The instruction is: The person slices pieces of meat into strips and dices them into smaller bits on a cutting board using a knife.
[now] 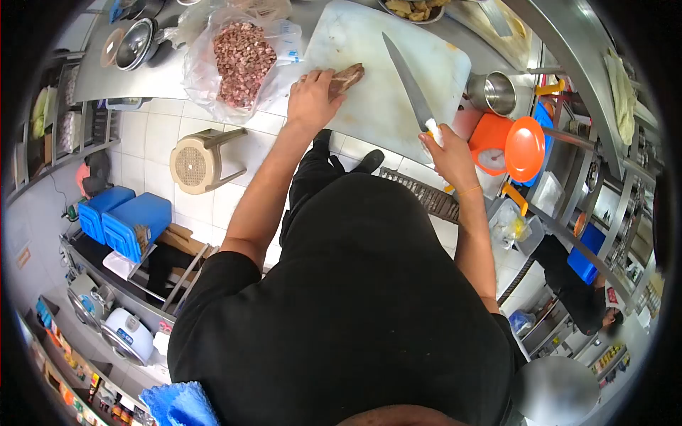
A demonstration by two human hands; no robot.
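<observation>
My left hand (311,101) is on the left side of a white cutting board (376,117), its fingers curled around the near end of a brownish piece of meat (347,79). In my right hand (450,157) is a large kitchen knife (410,79), gripped by its white handle at the board's right edge. The long blade points away from me over the board, apart from the meat. Left of the board, a clear plastic bag (200,71) lies open with a heap of diced pink meat (244,62) in it.
Metal bowls (135,46) stand at the far left of the counter. A steel pot (494,94) and orange containers (524,149) are to the board's right. A beige stool (193,163) stands on the floor. Another person (568,284) is at the far right.
</observation>
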